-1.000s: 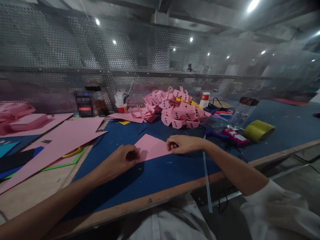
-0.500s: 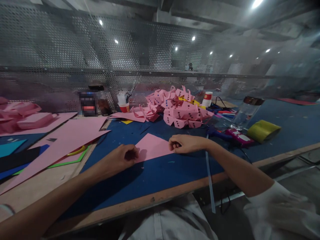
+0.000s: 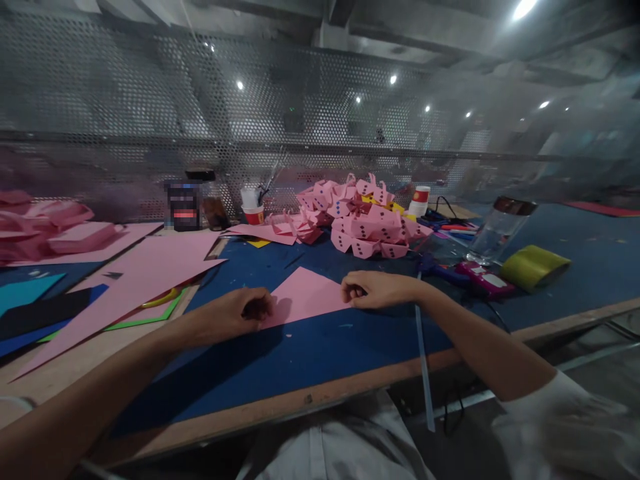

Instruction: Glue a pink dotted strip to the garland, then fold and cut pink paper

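Observation:
A pink paper folded into a triangle lies on the blue tabletop in front of me, one point facing away. At its left corner is my left hand, fingers curled and closed, thumb and forefinger pinching the paper's edge. My right hand is closed in the same way on the right corner, the tips pressed down on the paper. Just beyond it stands a heap of folded pink paper shapes with dark dots. The fingertips partly hide both corners.
Large pink sheets and coloured sheets lie at left, beside pink folded pieces. Paper cups, a glass jar, a purple glue gun and a yellow tape roll stand around. A translucent strip overhangs the front edge.
My left hand has slid slightly left along the paper's near edge, showing more of that corner. My right hand stays at the right corner. The view has shifted a little.

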Action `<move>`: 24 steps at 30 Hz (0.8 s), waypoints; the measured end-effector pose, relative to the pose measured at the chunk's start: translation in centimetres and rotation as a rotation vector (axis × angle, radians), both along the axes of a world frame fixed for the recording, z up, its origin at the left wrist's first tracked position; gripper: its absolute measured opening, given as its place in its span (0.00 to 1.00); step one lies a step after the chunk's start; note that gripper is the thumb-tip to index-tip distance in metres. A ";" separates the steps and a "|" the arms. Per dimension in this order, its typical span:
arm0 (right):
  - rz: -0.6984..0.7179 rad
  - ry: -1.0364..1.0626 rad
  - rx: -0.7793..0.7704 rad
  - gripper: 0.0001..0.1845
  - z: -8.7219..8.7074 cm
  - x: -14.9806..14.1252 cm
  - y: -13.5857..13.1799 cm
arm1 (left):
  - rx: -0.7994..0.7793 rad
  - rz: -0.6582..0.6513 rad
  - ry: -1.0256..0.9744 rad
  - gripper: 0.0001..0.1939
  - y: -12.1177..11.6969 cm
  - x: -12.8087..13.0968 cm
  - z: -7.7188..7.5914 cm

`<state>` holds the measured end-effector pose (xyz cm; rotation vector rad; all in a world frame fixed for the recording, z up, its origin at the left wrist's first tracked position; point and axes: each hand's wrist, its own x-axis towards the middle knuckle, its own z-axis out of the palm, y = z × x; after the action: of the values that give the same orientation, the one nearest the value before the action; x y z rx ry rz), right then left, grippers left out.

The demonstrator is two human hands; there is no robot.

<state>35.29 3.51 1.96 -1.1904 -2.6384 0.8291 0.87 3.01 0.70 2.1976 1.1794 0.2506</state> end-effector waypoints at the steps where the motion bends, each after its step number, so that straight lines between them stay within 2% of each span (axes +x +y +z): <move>1: 0.001 -0.002 -0.001 0.12 0.0 0.0 0.0 | -0.010 -0.005 0.012 0.13 0.1 -0.2 0.1; 12: -0.001 -0.010 -0.007 0.13 0.2 0.0 -0.2 | -0.097 -0.065 0.131 0.10 0.5 -2.5 2.1; 15: -0.010 -0.021 -0.015 0.13 0.4 -0.1 -0.3 | -0.105 -0.069 0.181 0.12 0.3 -2.8 2.7; 24: -0.015 -0.026 -0.002 0.13 0.2 0.0 -0.3 | -0.046 -0.095 0.252 0.15 0.4 -5.0 3.2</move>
<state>35.30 3.25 2.12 -1.2285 -2.6465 0.8193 -4.11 3.42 3.93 2.2854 1.1943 -0.0951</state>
